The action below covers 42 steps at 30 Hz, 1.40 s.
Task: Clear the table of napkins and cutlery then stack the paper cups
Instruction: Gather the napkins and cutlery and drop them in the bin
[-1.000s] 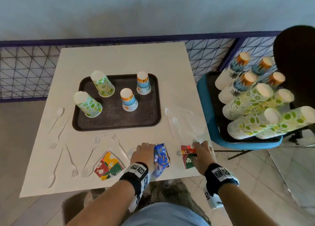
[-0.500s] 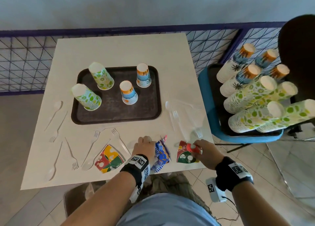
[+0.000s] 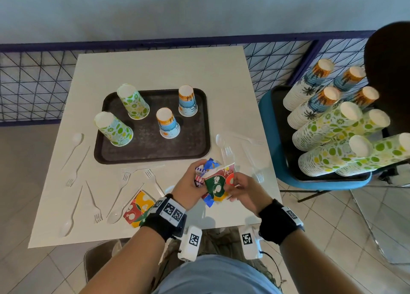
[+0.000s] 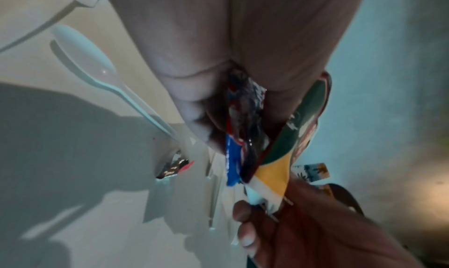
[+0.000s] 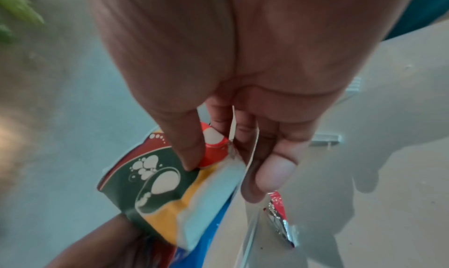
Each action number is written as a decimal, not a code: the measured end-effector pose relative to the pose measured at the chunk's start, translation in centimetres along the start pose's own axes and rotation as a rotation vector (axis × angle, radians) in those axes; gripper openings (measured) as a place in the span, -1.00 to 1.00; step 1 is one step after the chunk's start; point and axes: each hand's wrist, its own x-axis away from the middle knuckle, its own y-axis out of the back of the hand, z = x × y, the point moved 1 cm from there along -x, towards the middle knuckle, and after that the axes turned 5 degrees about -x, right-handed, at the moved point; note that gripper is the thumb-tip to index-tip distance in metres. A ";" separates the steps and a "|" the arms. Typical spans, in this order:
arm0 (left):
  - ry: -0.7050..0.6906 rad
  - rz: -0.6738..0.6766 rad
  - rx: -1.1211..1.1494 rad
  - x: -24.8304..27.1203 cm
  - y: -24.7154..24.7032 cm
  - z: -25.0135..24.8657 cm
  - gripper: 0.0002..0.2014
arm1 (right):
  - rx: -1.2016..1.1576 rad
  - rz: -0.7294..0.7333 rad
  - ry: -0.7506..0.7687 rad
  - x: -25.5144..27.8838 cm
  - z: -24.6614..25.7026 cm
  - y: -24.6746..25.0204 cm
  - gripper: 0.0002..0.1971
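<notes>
My left hand (image 3: 191, 182) grips a crumpled blue napkin (image 3: 210, 163) just above the table's front edge. My right hand (image 3: 240, 188) pinches a green, red and yellow napkin (image 3: 218, 182) and holds it against the blue one. The right wrist view shows the thumb (image 5: 187, 149) pressing on this green napkin (image 5: 155, 183). In the left wrist view the blue napkin (image 4: 232, 157) sticks out of my closed fingers. A third napkin (image 3: 138, 207) lies flat on the table (image 3: 159, 69). Four upturned paper cups, one being (image 3: 168, 125), stand on a dark tray (image 3: 153, 151). White plastic forks (image 3: 153, 179) and spoons (image 3: 75, 139) lie around it.
A blue chair (image 3: 269, 125) right of the table carries a tray with several tall stacks of paper cups (image 3: 326, 125) leaning over. A dark rounded shape (image 3: 388, 71) sits at the far right. A wire fence (image 3: 33, 83) runs behind the table. More cutlery (image 3: 248, 139) lies right of the tray.
Both hands lifted their napkins off the table's front edge and came together in the middle. The green napkin now touches the blue one.
</notes>
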 end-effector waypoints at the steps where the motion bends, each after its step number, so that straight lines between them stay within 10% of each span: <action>1: 0.024 0.027 0.052 -0.1 0.1 -0.2 -0.30 | -0.093 0.004 -0.028 -0.1 0.2 -0.1 -0.87; 6: 0.138 0.031 0.310 -0.3 -0.1 -1.4 -0.47 | -0.283 -0.009 -0.094 -0.9 0.0 -0.6 -0.94; 15: 0.167 -0.228 -0.005 -1.7 -0.1 0.1 -0.82 | 0.253 -0.068 -0.039 -3.5 1.0 1.2 -0.94; 20: 0.180 -0.248 0.013 -1.7 0.9 -0.2 -0.82 | 0.520 -0.381 -0.017 -8.5 4.3 7.6 -0.63; 25: 0.187 -0.291 0.008 -1.6 1.3 -0.5 -0.70 | 0.805 -0.299 -0.110 -13.7 5.4 9.2 -0.49; 34: 0.208 -0.342 -0.034 -1.1 1.8 -0.6 -0.76 | 0.876 -0.239 -0.082 -15.5 5.9 10.7 -0.84; 42: 0.207 -0.326 -0.055 -2.0 2.2 -0.5 -0.75 | 0.920 -0.534 0.219 -10.9 6.5 12.8 -0.86</action>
